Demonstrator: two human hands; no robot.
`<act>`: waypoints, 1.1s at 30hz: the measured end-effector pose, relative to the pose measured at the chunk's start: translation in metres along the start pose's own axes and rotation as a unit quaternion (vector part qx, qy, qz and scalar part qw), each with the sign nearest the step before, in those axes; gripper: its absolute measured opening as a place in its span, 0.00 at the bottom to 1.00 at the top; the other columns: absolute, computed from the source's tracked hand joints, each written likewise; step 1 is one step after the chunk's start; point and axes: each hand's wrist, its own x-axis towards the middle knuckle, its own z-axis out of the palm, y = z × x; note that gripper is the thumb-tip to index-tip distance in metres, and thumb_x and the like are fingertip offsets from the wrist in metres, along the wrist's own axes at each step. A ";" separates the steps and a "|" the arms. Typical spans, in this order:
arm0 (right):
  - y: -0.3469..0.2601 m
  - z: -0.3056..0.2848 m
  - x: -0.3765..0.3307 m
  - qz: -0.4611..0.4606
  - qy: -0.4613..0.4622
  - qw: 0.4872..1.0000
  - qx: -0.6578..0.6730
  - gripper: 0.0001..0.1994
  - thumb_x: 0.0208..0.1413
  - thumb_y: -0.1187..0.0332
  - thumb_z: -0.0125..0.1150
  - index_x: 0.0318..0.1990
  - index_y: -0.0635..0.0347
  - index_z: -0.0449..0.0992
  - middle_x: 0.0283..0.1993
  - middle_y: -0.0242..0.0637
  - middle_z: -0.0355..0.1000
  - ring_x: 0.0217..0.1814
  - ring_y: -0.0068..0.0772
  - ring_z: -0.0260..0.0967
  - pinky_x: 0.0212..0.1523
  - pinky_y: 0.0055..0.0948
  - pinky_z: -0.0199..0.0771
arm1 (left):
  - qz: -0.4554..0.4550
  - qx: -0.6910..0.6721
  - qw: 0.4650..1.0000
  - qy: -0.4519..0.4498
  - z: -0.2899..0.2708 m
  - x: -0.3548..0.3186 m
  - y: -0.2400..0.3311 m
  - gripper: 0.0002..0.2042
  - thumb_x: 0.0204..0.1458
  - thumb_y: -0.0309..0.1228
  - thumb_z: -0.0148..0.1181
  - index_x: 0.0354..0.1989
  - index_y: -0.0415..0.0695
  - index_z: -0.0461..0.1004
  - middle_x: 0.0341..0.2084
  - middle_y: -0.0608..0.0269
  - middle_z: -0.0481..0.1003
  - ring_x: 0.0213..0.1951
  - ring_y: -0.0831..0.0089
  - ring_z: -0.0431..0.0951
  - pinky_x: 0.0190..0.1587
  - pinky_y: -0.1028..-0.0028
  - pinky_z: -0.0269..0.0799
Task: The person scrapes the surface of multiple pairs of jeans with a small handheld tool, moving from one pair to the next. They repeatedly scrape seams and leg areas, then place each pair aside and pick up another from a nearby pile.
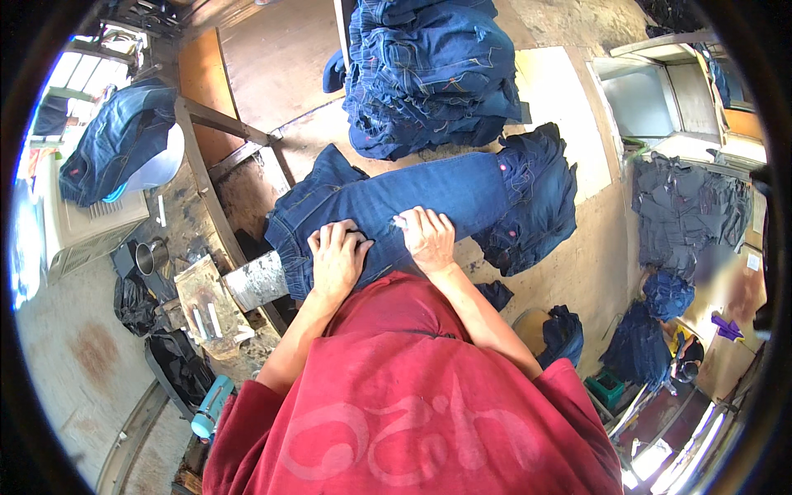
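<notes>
A pair of blue jeans lies stretched out in front of me, pulled over a pale, worn support whose end sticks out at the waistband on the left. My left hand is near the elastic waist, its bent fingers gripping the denim. Farther right, my right hand presses on the leg with its fingers drawn together. Something small and greyish shows at its fingertips, too small to name. Darker bunched denim hangs at the right end of the jeans.
Beyond the jeans rises a tall pile of folded jeans. Another pair is draped at the far left, above a metal mug on a cluttered wooden bench. Dark garments and a green crate are at the right.
</notes>
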 end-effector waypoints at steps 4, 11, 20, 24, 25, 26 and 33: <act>0.016 -0.007 -0.003 -0.017 -0.016 0.999 -0.045 0.04 0.66 0.64 0.63 0.44 0.49 0.77 0.37 0.29 0.75 0.34 0.33 0.78 0.35 0.37 0.77 | 0.023 -0.009 0.999 0.021 -0.004 0.001 0.003 0.10 0.55 0.37 0.75 0.39 0.47 0.83 0.49 0.66 0.78 0.51 0.59 0.75 0.58 0.55 0.65; 0.027 -0.021 -0.002 0.026 -0.024 0.998 0.045 0.06 0.65 0.64 0.65 0.45 0.52 0.78 0.39 0.35 0.82 0.36 0.43 0.83 0.36 0.42 0.82 | -0.022 0.062 0.998 -0.023 -0.026 -0.009 0.002 0.08 0.57 0.33 0.71 0.39 0.44 0.81 0.48 0.62 0.77 0.50 0.57 0.75 0.57 0.56 0.66; 0.018 -0.032 0.000 0.105 -0.106 0.978 0.148 0.11 0.63 0.60 0.73 0.45 0.55 0.82 0.43 0.43 0.86 0.42 0.53 0.85 0.39 0.48 0.83 | -0.021 0.066 0.998 0.000 0.002 0.013 0.041 0.14 0.59 0.44 0.72 0.31 0.46 0.82 0.35 0.60 0.75 0.43 0.58 0.75 0.49 0.58 0.68; 0.016 -0.031 0.002 0.091 -0.108 0.983 0.118 0.08 0.64 0.63 0.71 0.45 0.54 0.82 0.41 0.43 0.85 0.42 0.53 0.84 0.38 0.48 0.83 | 0.035 0.064 0.996 -0.045 0.013 0.013 0.024 0.09 0.62 0.35 0.66 0.32 0.44 0.81 0.35 0.59 0.76 0.42 0.58 0.76 0.47 0.59 0.71; 0.017 -0.032 0.004 0.095 -0.140 0.979 0.115 0.08 0.64 0.64 0.71 0.45 0.54 0.82 0.41 0.43 0.85 0.42 0.53 0.84 0.38 0.48 0.84 | 0.066 0.062 0.995 -0.038 0.010 0.011 0.019 0.08 0.61 0.34 0.66 0.32 0.44 0.81 0.35 0.58 0.76 0.42 0.58 0.76 0.47 0.58 0.71; 0.021 -0.034 0.007 0.066 -0.108 0.986 0.106 0.07 0.65 0.64 0.69 0.44 0.54 0.81 0.40 0.43 0.84 0.41 0.53 0.84 0.38 0.49 0.83 | 0.084 0.064 0.994 -0.042 0.004 0.009 0.014 0.08 0.61 0.33 0.66 0.32 0.43 0.80 0.35 0.58 0.76 0.42 0.58 0.76 0.48 0.58 0.71; 0.044 -0.052 0.012 0.097 -0.135 0.962 0.215 0.09 0.66 0.62 0.68 0.45 0.56 0.82 0.38 0.45 0.85 0.39 0.54 0.84 0.39 0.49 0.81 | 0.017 0.091 0.993 -0.078 -0.030 0.011 0.050 0.07 0.57 0.29 0.66 0.31 0.41 0.77 0.35 0.52 0.76 0.42 0.53 0.78 0.46 0.59 0.75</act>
